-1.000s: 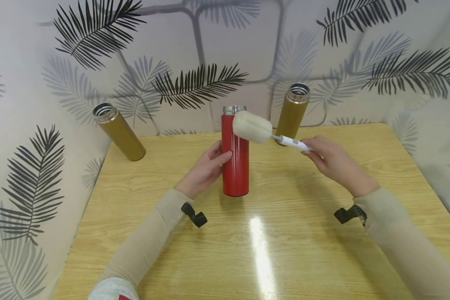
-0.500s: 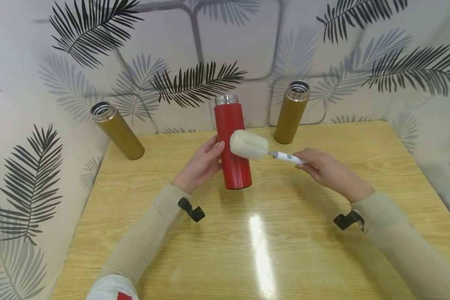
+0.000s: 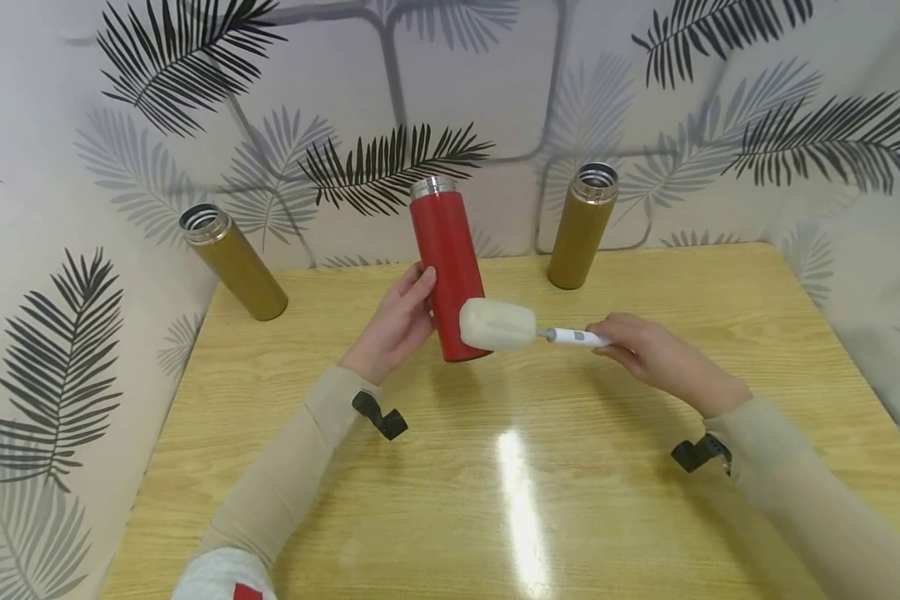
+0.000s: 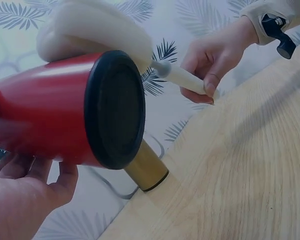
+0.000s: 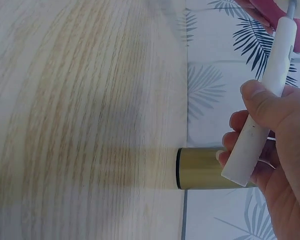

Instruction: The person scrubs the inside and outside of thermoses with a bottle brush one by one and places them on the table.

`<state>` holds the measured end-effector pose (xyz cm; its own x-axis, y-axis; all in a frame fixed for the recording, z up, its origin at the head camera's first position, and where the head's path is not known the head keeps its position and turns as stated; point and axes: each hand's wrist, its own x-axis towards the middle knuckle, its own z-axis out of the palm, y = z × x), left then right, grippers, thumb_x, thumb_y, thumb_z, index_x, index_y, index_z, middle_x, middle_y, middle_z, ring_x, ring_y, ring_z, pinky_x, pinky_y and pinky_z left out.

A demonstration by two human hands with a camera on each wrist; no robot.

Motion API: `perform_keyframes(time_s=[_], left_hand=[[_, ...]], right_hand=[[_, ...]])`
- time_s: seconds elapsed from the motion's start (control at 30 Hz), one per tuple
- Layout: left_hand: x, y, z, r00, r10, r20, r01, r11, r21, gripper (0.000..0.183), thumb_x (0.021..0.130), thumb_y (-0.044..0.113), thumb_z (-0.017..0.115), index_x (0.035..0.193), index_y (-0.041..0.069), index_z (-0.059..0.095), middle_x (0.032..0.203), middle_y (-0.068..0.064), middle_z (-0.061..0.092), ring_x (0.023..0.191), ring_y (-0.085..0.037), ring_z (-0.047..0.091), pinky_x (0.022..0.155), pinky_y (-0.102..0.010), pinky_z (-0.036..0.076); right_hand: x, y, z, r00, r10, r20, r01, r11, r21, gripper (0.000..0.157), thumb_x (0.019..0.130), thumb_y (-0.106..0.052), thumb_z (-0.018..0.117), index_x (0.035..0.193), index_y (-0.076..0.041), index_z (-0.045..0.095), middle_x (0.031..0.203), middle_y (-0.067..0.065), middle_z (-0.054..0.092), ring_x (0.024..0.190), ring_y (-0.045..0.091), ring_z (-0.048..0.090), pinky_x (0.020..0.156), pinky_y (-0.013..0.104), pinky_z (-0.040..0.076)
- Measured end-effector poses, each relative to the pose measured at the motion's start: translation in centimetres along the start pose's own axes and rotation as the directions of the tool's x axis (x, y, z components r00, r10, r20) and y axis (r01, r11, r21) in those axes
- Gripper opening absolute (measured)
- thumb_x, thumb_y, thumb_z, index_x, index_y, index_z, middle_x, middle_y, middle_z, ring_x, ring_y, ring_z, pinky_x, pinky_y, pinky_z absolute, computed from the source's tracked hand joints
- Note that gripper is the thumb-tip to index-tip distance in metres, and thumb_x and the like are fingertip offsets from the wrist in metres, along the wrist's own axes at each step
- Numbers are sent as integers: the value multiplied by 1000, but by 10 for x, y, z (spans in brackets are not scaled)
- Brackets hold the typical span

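Observation:
My left hand (image 3: 396, 323) grips a red thermos bottle (image 3: 448, 258) around its side, holding it off the table with its uncapped steel neck leaning to the left. In the left wrist view the black base (image 4: 116, 110) of the bottle faces the camera. My right hand (image 3: 648, 358) pinches the white handle (image 5: 262, 120) of a bottle brush between thumb and fingers. The brush's cream sponge head (image 3: 498, 324) points left and lies against the lower side of the red bottle, overlapping it in the head view.
Two gold thermos bottles without lids stand near the back edge of the wooden table (image 3: 450, 500), one gold bottle (image 3: 234, 263) at the left and another gold bottle (image 3: 583, 227) right of centre. A leaf-patterned wall (image 3: 450, 100) rises behind and to the left.
The red bottle has lifted and tilted leftward in my left hand. The sponge head has travelled from near the bottle's neck down to near its base, my right hand lowering with it.

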<state>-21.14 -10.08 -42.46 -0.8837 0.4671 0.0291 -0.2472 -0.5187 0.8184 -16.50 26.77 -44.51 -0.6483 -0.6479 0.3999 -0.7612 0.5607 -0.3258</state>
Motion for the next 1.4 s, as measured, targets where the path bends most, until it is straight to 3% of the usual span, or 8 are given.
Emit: perform_keyframes(time_s=[0.3, 0.53, 0.83, 0.9, 1.0, 1.13, 1.23, 1.4], left_hand=[[-2, -5, -4, 1000, -10, 4, 10, 1000, 6, 61, 96, 39, 73, 144, 15, 45, 135, -3, 58, 125, -19, 53, 99, -35, 50], [-3, -11, -7, 998, -34, 52, 31, 998, 54, 72, 101, 38, 68, 156, 3, 37, 137, -1, 58, 126, -17, 52, 101, -36, 50], [-4, -14, -5, 996, -35, 77, 31, 998, 49, 42, 108, 24, 59, 147, 11, 47, 129, 0, 63, 120, -17, 57, 98, -35, 52], [-4, -14, -5, 996, -41, 84, 37, 998, 50, 54, 104, 29, 67, 149, 8, 45, 129, -1, 63, 119, -17, 57, 97, -35, 53], [-2, -14, -4, 996, -70, 63, 64, 993, 100, 86, 86, 40, 86, 150, 3, 43, 127, -2, 64, 117, -18, 59, 98, -34, 53], [-1, -14, 0, 993, -120, -19, 121, 972, 200, 114, 62, 51, 96, 150, 1, 43, 125, -3, 66, 115, -18, 63, 103, -34, 52], [-1, -14, 2, 989, -137, -50, 145, 961, 236, 120, 58, 55, 96, 151, 3, 40, 126, -4, 65, 115, -18, 64, 105, -36, 51], [-2, -14, 1, 991, -132, -28, 134, 949, 284, 124, 62, 63, 91, 157, 6, 36, 139, -7, 56, 125, -20, 56, 117, -48, 40]], right_hand=[[-4, 5, 2, 999, 29, -24, -29, 1000, 3, 32, 86, 10, 78, 112, -6, 71, 96, 1, 68, 81, 9, 58, 67, 36, 56], [0, 8, -1, 998, 53, -45, -53, 999, -2, 31, 86, 9, 78, 113, -4, 70, 95, 4, 68, 80, 11, 56, 67, 38, 55], [9, 10, -11, 993, 63, -98, -65, 998, -11, 29, 86, 10, 77, 113, 0, 70, 93, 8, 69, 78, 16, 59, 67, 42, 55], [11, 10, -12, 992, 64, -107, -66, 998, -19, 29, 86, 10, 77, 113, 0, 70, 93, 7, 69, 78, 16, 60, 66, 41, 55], [13, 10, -15, 991, 70, -111, -74, 997, -26, 30, 86, 10, 77, 113, 0, 70, 92, 6, 68, 77, 15, 59, 65, 40, 55], [14, 11, -17, 987, 91, -129, -96, 995, -37, 30, 87, 9, 77, 114, -1, 70, 94, 7, 69, 78, 17, 59, 66, 41, 54], [16, 12, -20, 983, 106, -150, -114, 992, -46, 29, 89, 8, 76, 115, 0, 69, 96, 9, 69, 78, 18, 59, 66, 41, 53], [19, 11, -22, 981, 110, -158, -118, 992, -42, 28, 90, 8, 75, 116, 0, 70, 96, 9, 70, 79, 16, 58, 66, 40, 51]])
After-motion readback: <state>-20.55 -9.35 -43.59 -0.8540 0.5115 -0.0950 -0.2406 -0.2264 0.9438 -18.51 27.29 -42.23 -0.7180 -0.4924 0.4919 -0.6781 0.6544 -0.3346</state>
